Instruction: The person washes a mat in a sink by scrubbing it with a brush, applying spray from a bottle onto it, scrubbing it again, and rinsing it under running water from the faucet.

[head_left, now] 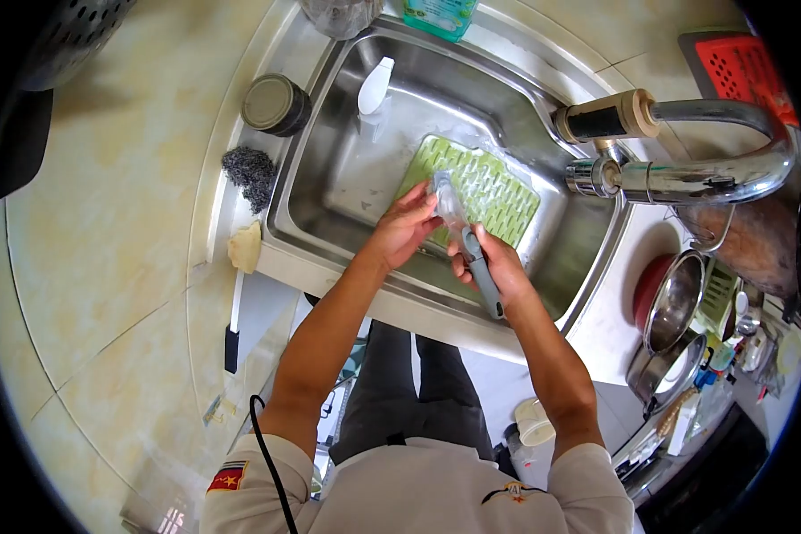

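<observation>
My right hand (500,266) is wrapped round the grey handle of a tool (481,274) with a clear front part; its exact kind I cannot make out. At its pale far end, the fingers of my left hand (408,224) are closed. Both hands are above the near side of a steel sink (343,182). Beneath them lies a light green ribbed board (498,200) with white foam on it. A white-handled utensil (376,87) leans in the sink's far left corner.
A chrome faucet (712,178) reaches in from the right. Along the left rim are a lidded jar (271,102), a steel scrubber (250,176) and a yellowish sponge (244,247). A green bottle (440,16) stands behind. Metal bowls (675,303) sit at right.
</observation>
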Demonstrator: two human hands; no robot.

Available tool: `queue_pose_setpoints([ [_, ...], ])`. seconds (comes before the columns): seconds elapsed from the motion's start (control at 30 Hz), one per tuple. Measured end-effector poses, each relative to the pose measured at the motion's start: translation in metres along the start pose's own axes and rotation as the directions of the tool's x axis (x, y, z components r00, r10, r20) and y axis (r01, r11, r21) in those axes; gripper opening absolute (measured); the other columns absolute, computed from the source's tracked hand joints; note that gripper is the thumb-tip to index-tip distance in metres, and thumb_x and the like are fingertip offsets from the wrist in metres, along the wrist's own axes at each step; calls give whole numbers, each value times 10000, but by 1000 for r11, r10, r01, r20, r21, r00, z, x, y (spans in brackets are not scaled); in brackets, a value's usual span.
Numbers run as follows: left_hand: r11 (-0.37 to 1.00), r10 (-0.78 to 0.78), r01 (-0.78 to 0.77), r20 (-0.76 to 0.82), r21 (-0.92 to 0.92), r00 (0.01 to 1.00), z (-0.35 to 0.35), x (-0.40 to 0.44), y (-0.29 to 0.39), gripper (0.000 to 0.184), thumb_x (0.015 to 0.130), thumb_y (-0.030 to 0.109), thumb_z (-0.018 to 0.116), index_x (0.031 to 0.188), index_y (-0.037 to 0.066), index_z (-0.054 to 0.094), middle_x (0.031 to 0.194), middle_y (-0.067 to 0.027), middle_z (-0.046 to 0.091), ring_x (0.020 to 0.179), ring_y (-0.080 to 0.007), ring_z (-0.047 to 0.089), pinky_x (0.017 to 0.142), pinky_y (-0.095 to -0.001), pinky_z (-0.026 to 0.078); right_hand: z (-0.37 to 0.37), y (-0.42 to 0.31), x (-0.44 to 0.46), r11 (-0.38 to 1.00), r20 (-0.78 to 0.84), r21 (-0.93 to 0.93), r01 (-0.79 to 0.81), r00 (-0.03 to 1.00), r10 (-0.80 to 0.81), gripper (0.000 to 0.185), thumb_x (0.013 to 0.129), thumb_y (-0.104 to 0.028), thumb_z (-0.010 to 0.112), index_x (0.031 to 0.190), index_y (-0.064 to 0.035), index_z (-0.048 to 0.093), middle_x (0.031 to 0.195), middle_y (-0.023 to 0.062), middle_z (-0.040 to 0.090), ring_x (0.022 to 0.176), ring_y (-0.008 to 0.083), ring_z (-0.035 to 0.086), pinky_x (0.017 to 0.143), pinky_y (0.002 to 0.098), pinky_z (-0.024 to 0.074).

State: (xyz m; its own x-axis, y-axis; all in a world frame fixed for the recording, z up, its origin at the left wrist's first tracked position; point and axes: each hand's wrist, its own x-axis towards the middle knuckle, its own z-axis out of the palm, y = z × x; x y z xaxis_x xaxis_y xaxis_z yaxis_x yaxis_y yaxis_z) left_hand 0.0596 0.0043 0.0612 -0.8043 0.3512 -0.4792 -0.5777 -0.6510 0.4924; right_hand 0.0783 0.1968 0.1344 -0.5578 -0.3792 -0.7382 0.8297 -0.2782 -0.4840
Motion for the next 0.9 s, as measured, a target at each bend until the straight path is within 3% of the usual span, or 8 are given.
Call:
queue_pose_setpoints([
  [0.1, 803, 40, 67, -165, 593, 985, -14, 11, -1, 525, 964, 221, 600, 1440, 68, 439, 1372, -120, 554, 1255, -274, 533, 1064, -422, 429, -16, 2, 4, 988, -7, -149, 48, 999, -49, 414, 997, -305, 565, 1291, -18, 511, 978, 91, 655, 704, 163, 609, 600, 274, 500],
  [0.17, 43, 122, 101, -106, 994, 987, -29, 20, 5, 587, 915, 212, 641, 1445, 62, 438, 1427, -126, 518, 1301, -306, 502, 1082, -426, 418, -36, -1, 18, 963, -20, -268, 37, 999, -44, 501, 980, -273, 596, 1393, -33, 446, 994, 84, 655, 701, 152, 610, 627, 271, 514],
  [0.27, -476, -27, -22, 10, 879, 1000, -55, 30, -12, 621, 872, 204, 642, 1445, 74, 441, 1513, -121, 423, 1392, -317, 402, 1106, -421, 400, -89, 18, 73, 705, -176, -705, -74, 982, -72, 625, 965, -250, 605, 1508, -105, 333, 981, 119, 645, 711, 211, 627, 692, 339, 548],
  [0.37, -523, -193, 55, -181, 851, 964, -50, 35, -10, 611, 890, 182, 595, 1465, 89, 410, 1580, -86, 321, 1449, -289, 314, 1115, -421, 395, -75, 37, 103, 350, -31, -935, 52, 973, -227, 653, 966, -219, 581, 1544, -174, 282, 1016, 178, 641, 748, 324, 649, 760, 424, 550],
  [0.4, -540, -201, 60, -198, 839, 959, -53, 37, -13, 619, 890, 173, 589, 1472, 92, 395, 1591, -77, 294, 1458, -283, 294, 1113, -420, 398, -80, 60, 125, 58, 290, -931, 361, 826, -483, 626, 973, -198, 553, 1539, -218, 286, 1000, 242, 643, 808, 412, 646, 814, 477, 526],
  [0.47, -574, -232, 60, -232, 817, 944, -62, 37, -24, 636, 890, 156, 577, 1487, 100, 365, 1614, -60, 240, 1476, -271, 254, 1110, -420, 403, -57, 56, 136, -197, 189, -973, 123, 912, -364, 584, 992, -225, 499, 1536, -201, 289, 984, 250, 664, 845, 414, 648, 816, 481, 516],
  [0.67, -571, -259, 3, -183, 821, 948, -62, 32, -19, 651, 888, 163, 581, 1495, 116, 349, 1623, -41, 217, 1490, -239, 219, 1105, -428, 412, -105, 28, 138, -59, -150, -972, -226, 797, -585, 568, 1013, -247, 430, 1543, -147, 253, 811, 263, 654, 747, 424, 649, 700, 544, 514],
  [0.9, -601, -229, 42, -222, 798, 948, -79, 42, -37, 744, 859, 246, 650, 1517, 125, 324, 1633, -14, 188, 1496, -226, 202, 1099, -452, 412, -63, 51, 174, -252, 36, -960, -120, 841, -539, 642, 996, -194, 450, 1564, -165, 154, 853, 276, 632, 720, 417, 655, 654, 514, 544],
])
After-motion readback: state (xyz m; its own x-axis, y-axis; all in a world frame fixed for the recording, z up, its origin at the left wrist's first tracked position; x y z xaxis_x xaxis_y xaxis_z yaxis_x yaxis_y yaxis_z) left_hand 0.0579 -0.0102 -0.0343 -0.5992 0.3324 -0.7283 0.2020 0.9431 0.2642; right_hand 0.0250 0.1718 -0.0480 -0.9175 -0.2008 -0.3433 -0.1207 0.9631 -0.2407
